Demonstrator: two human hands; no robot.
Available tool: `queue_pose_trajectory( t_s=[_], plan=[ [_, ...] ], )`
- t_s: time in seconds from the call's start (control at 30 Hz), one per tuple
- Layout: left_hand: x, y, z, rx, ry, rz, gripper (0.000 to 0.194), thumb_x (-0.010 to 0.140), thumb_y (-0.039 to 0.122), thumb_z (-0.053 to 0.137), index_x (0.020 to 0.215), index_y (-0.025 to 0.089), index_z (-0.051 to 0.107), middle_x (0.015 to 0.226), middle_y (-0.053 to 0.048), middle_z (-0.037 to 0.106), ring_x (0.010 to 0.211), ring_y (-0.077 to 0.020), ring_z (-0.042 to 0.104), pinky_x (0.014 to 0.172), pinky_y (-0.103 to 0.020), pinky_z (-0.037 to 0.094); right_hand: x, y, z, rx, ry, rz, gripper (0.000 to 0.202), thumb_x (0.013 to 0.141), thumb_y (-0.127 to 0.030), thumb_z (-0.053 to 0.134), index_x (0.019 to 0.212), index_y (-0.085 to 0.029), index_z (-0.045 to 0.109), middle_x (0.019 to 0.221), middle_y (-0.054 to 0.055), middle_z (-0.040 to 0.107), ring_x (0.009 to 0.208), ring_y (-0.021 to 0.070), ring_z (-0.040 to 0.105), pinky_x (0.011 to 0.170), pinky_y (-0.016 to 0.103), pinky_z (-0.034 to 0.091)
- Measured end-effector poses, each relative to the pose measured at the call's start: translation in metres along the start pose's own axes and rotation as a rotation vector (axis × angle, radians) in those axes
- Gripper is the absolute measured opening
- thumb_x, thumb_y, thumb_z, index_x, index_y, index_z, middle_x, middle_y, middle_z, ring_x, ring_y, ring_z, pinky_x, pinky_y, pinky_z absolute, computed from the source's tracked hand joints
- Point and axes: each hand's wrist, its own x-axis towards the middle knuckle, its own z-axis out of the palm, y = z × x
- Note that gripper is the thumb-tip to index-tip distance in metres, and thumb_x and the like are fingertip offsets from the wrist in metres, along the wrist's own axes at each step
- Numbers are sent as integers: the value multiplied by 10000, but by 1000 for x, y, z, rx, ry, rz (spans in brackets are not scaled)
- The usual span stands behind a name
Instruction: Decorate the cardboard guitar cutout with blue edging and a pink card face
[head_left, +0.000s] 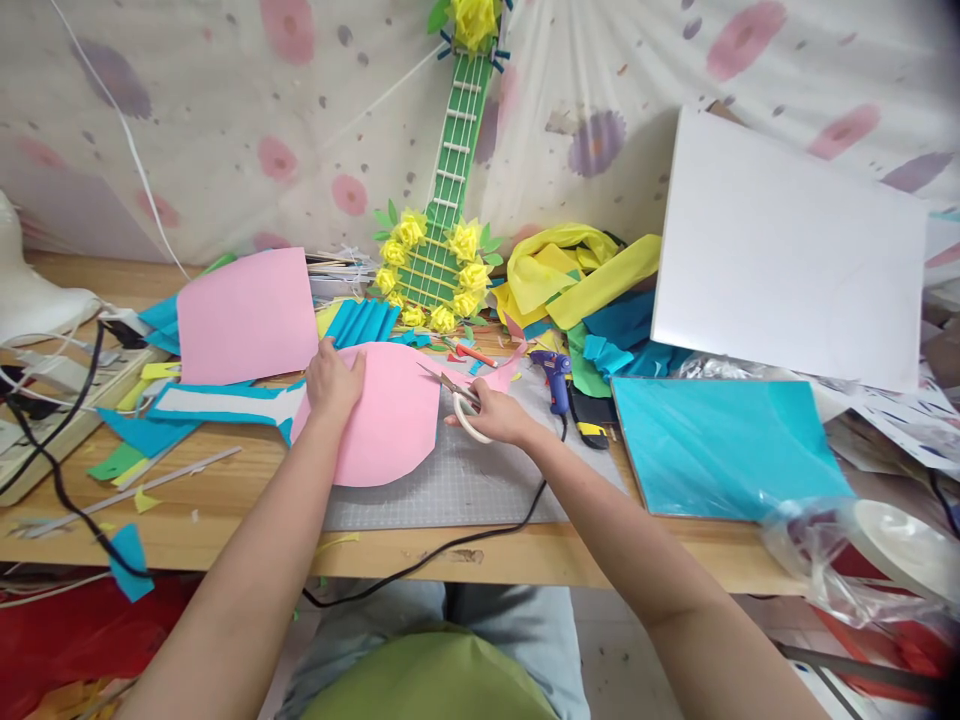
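Note:
A rounded sheet of pink paper (pixel 390 420) lies over the grey cutting mat (pixel 480 490), in front of me. My left hand (pixel 335 385) presses on its left part, fingers closed over the paper. With my right hand (pixel 491 410) I grip white-handled scissors (pixel 471 415), their blades apart at the sheet's right upper edge. A curled pink strip (pixel 510 365) extends to the right behind the scissors. To the left of the sheet, a long blue piece with a white strip (pixel 225 402) sticks out; whether it joins something beneath the pink paper is hidden.
A green paper guitar with yellow flowers (pixel 442 250) leans at the back. Right of the mat are a blue glue gun (pixel 553 378), a black-and-yellow cutter (pixel 591 425) and a turquoise sheet (pixel 727 450). A pink sheet (pixel 247 315) and power strip (pixel 52 430) are left; the glue gun's cord crosses the front.

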Motion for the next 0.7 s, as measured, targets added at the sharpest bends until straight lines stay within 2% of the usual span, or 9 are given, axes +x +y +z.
queue_pose_trajectory(
  t_s=[0.2,0.7],
  plan=[
    [1,-2,2,11,18,-2,577,810,423,456,1246,50,401,1127,-216,577,1067,-340,534,908,-433,402,4,1,0,-15,0,7,529,687,-650,549,945,-202,435,866,49,633,753,199,590,580,241,350],
    [2,-4,6,14,50,22,571,802,434,466,1232,61,414,1100,-215,591,1052,-341,543,892,-446,410,5,1,-6,-53,11,-22,473,713,-646,518,844,-200,432,790,52,617,684,178,552,534,236,292]
  ],
)
